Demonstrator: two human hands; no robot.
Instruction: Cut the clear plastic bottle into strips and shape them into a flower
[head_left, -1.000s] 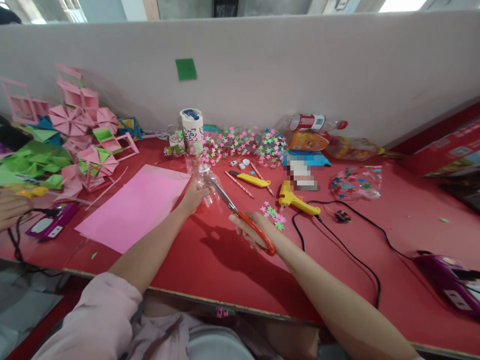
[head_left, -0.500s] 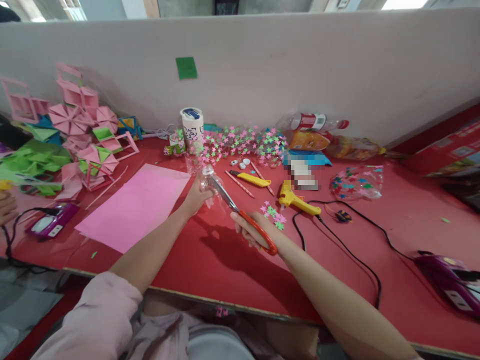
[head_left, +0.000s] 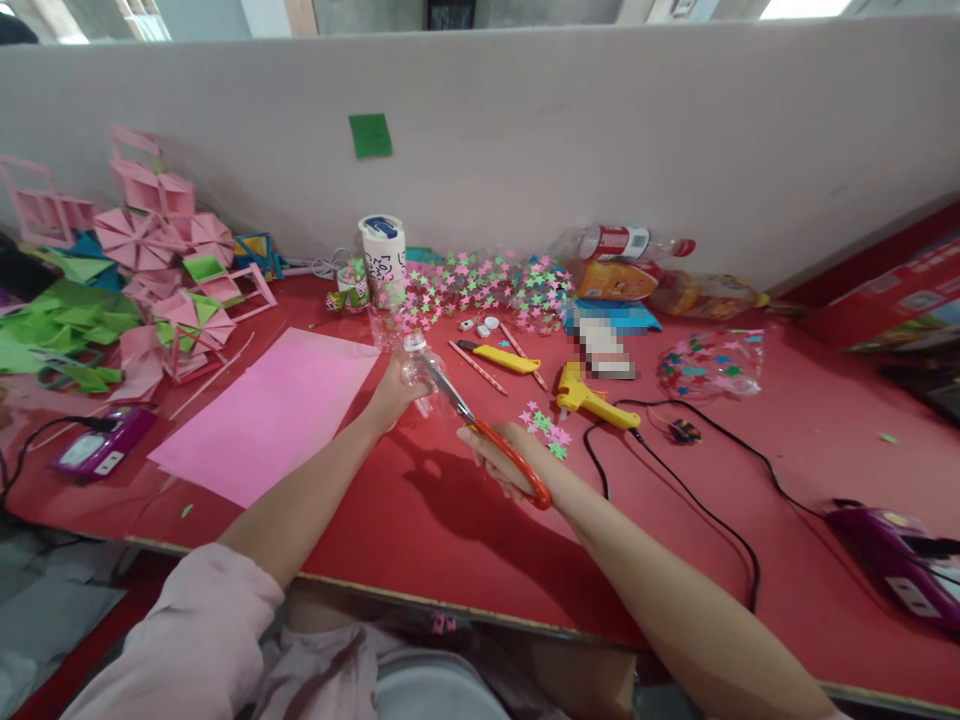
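Observation:
My left hand [head_left: 390, 392] grips the top part of a clear plastic bottle [head_left: 417, 368] held just above the red table [head_left: 450, 510]. In my right hand [head_left: 501, 462] are scissors [head_left: 487, 430] with orange-red handles; their blades reach up and left into the bottle at its neck. A sheet of pink paper [head_left: 266, 412] lies flat to the left of my left hand. A small heap of pink and green paper stars [head_left: 546, 426] lies just right of my right hand.
A yellow glue gun [head_left: 592, 400] with a black cord, a yellow utility knife [head_left: 506, 358], pencils, a star-covered bottle [head_left: 480, 285] and a white cylinder [head_left: 384, 252] lie behind. Folded pink and green paper shapes [head_left: 150, 270] fill the left. Purple devices sit at both sides [head_left: 101, 450] [head_left: 896, 560].
The other person's hand with a yellow object at the far left has withdrawn from view. My hands, the bottle and the scissors have barely shifted.

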